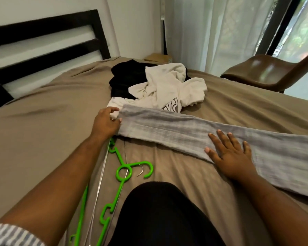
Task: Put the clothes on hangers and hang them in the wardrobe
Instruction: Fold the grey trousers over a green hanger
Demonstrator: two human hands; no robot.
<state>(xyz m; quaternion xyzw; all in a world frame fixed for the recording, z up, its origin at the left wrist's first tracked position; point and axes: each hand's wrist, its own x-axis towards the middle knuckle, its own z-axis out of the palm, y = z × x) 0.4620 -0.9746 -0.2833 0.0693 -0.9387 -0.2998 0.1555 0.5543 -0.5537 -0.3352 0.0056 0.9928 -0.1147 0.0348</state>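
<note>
While still at the laying-out stage, judged barely begun: nothing on a hanger yet, no wardrobe in view. Across most of the view, a tan-sheeted bed [43, 121], with a dark slatted headboard [48, 32] at the far left and a brown chair [267, 71] off to the far right. Stretched over the bed from the middle to the right edge, a long grey garment [185, 132], folded narrow and lying flat. Just beyond its left end, toward the far side, a loose heap: a black garment [124, 79] beneath a crumpled white garment [167, 86] with outlined lettering, both unhung. Near and left, beside a dark-clad knee, green plastic hangers [124, 172] lying flat on the sheet, mixed with thin wire hangers [103, 167], all bare. Left to do, by this reckoning: fit a hanger to the grey piece, then to the two in the heap, then carry everything to the wardrobe. Left hand [106, 124] at the grey garment's left end, fingers curled, thumb on the edge, apparently pinching the cloth there. Right hand [229, 153] farther right, palm down, fingers straight and spread, pressing flat on the grey fabric and gripping nothing.
</note>
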